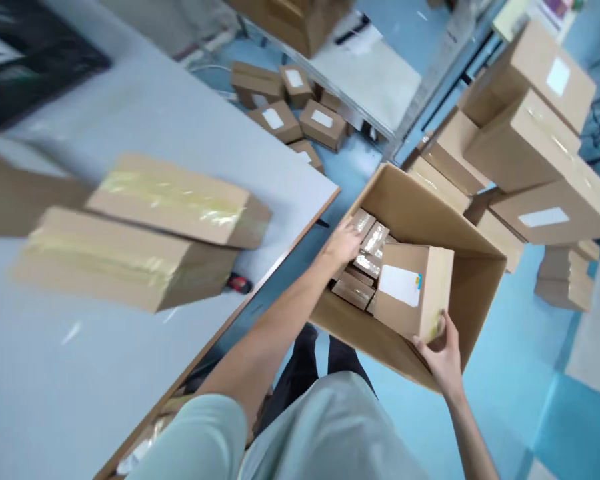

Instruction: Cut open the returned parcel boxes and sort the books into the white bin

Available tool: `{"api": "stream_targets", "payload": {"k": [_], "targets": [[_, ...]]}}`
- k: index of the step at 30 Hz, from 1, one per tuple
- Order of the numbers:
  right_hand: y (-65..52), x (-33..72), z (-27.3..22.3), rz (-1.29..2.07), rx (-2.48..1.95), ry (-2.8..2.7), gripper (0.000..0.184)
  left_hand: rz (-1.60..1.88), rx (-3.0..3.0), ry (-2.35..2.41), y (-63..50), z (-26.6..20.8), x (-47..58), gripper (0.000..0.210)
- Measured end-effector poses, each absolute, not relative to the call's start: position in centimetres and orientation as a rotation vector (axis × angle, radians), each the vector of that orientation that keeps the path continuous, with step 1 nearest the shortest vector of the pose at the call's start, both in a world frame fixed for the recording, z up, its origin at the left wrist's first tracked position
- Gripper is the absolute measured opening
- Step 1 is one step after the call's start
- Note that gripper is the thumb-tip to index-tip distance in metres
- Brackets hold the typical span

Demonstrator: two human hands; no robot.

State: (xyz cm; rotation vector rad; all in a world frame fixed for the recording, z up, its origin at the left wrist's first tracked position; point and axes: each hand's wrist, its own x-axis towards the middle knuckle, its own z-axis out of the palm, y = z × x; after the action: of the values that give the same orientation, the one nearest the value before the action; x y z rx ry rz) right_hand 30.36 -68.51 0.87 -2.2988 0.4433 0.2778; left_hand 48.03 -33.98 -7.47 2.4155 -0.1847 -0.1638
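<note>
Fingers (pixel 450 328) of my right hand (pixel 444 360) grasp the labelled box (pixel 414 293) by its near end, thumb on one side and fingertips on the other. It is inside the open carton (pixel 430 217), reaching toward the near right corner; whether it rests on anything, I cannot tell. My left hand (pixel 344 243) reaches over the carton's left edge onto small taped boxes (pixel 353 290) along that side; those fingers seem to touch one, but I cannot tell whether they close on it.

Held by one end, the labelled box could tip, I judge, so I should keep my thumb firm, hold it level and keep my left fingers out from under it.

Bare room shows between it and the carton's right wall, so shifting that way looks easiest. On the left I have less: the surface (pixel 130 360) ends in a corner just beside the carton. Two long taped cartons (pixel 150 227) lie on it, a red-and-black tool (pixel 240 283) between them and its right edge. Past the carton's far edge, stacked cartons (pixel 525 143) crowd close; farther off, labelled parcels (pixel 300 120) lie on the floor.
</note>
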Motion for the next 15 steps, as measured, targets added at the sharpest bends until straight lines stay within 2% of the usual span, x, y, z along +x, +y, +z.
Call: {"api": "stream_targets", "payload": {"k": [3,5,8,12,15], "targets": [[-64.8,27.5,6.4,0.129,-2.488,0.060,0.113,-0.076,2.354,0.168,-34.4,-4.6,39.6,0.027],[-61.2,25.5,8.8,0.091,-2.530,-0.222,0.112,-0.009,2.272,0.405,-33.5,-3.2,31.9,0.039],[-54.3,21.9,11.1,0.127,-2.475,-0.667,0.111,0.217,1.767,0.774,-30.5,-1.5,18.4,0.040],[-44.1,17.0,12.0,0.297,-2.240,-1.137,0.115,0.239,1.574,1.050,-24.3,0.2,1.9,0.028],[-36.5,14.3,10.3,0.401,-2.097,-1.289,0.113,0.287,1.540,1.233,-19.5,0.6,-4.8,0.040]]}}
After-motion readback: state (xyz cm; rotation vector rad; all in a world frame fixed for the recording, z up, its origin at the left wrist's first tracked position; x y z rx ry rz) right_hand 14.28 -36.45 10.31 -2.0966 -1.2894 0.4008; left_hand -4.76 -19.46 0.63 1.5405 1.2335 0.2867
